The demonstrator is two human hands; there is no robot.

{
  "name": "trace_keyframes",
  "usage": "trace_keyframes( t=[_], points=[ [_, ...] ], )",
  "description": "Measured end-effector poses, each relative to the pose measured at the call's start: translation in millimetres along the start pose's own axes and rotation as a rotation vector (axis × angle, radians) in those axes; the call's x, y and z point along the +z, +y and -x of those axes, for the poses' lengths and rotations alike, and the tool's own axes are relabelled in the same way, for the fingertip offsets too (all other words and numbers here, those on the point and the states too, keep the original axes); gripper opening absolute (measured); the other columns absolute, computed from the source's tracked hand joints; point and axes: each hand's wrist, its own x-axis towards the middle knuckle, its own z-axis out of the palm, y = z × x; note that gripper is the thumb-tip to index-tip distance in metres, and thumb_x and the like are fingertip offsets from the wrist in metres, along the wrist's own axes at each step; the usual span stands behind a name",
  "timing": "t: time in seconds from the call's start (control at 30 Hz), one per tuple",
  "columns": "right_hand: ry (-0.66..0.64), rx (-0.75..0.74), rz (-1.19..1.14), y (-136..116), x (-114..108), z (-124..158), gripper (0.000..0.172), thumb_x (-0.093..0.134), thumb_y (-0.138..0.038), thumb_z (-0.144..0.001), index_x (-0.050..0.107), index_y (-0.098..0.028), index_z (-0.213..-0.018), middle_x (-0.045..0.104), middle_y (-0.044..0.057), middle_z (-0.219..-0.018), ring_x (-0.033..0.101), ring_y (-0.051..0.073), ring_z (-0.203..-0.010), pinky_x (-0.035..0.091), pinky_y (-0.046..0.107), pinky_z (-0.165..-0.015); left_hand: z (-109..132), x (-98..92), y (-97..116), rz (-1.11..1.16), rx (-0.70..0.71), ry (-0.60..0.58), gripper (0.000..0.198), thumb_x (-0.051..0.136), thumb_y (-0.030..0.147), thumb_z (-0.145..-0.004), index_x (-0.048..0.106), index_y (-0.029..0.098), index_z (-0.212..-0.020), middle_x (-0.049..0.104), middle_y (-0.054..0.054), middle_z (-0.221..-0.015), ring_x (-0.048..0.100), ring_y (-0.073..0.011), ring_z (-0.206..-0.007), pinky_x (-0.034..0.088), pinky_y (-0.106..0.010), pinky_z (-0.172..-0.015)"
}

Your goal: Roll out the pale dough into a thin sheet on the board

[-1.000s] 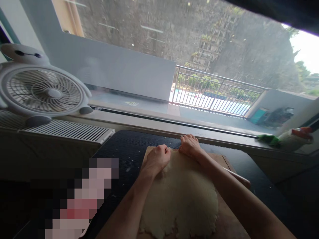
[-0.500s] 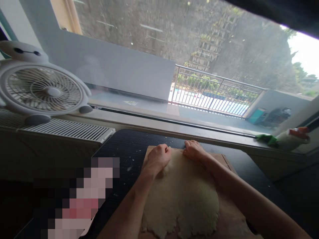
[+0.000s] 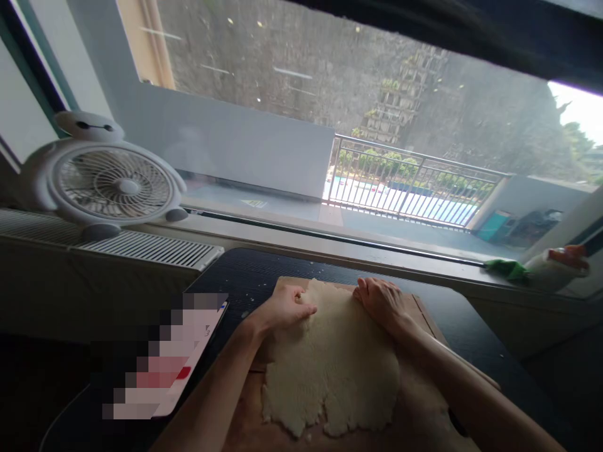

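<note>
A flat, ragged-edged sheet of pale dough (image 3: 332, 364) lies on a wooden board (image 3: 424, 414) on a black table. My left hand (image 3: 280, 311) rests on the dough's far left edge, its fingers curled in and pinching that edge. At the far right edge my right hand (image 3: 384, 301) lies flat on the dough with the fingers stretched out and held together.
A white fan (image 3: 110, 182) stands on a radiator (image 3: 141, 248) at the left, under a wide window. A blurred-out flat object (image 3: 164, 364) lies on the black table (image 3: 249, 276) left of the board. A white bottle and green cloth (image 3: 541, 267) sit on the sill at right.
Both hands have drawn back toward me from the board's far edge. The left hand has slid from the dough's top to its left rim. The view has swung right.
</note>
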Motion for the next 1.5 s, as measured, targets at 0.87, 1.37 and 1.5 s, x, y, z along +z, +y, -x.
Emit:
trace_keyframes(
  t=[0.87,1.37,1.5],
  points=[
    [0.057,-0.005,-0.179,-4.6,-2.2,24.2,0.030,0.032,-0.035,-0.088,0.057,-0.019,-0.085,0.058,0.008,-0.092,0.048,0.019,-0.086,0.030,0.031,-0.077,-41.6,48.0,14.9,-0.438,-0.003,0.302,0.025,0.050,0.043,-0.076,0.064,0.022,-0.076,0.065,-0.001,-0.073,0.059,-0.0145,-0.066,0.030,-0.022,-0.053],
    [-0.234,-0.104,-0.178,-21.1,-2.9,-4.5,0.041,0.022,-0.041,-0.091,0.050,-0.022,-0.114,0.044,0.009,-0.129,0.026,0.025,-0.126,0.021,0.042,-0.098,-34.9,45.5,14.8,-0.465,-0.036,0.321,0.029,0.042,0.040,-0.083,0.065,0.022,-0.080,0.068,-0.004,-0.081,0.059,-0.0153,-0.069,0.033,-0.023,-0.056],
    [-0.304,-0.109,-0.142,-19.6,-5.3,-25.3,0.031,0.040,-0.039,-0.084,0.055,-0.020,-0.104,0.053,0.012,-0.112,0.041,0.026,-0.112,0.030,0.041,-0.090,-32.5,44.4,16.0,-0.460,-0.019,0.320,0.031,0.041,0.039,-0.085,0.064,0.020,-0.079,0.068,-0.005,-0.081,0.058,-0.0144,-0.068,0.032,-0.023,-0.056]
  ],
)
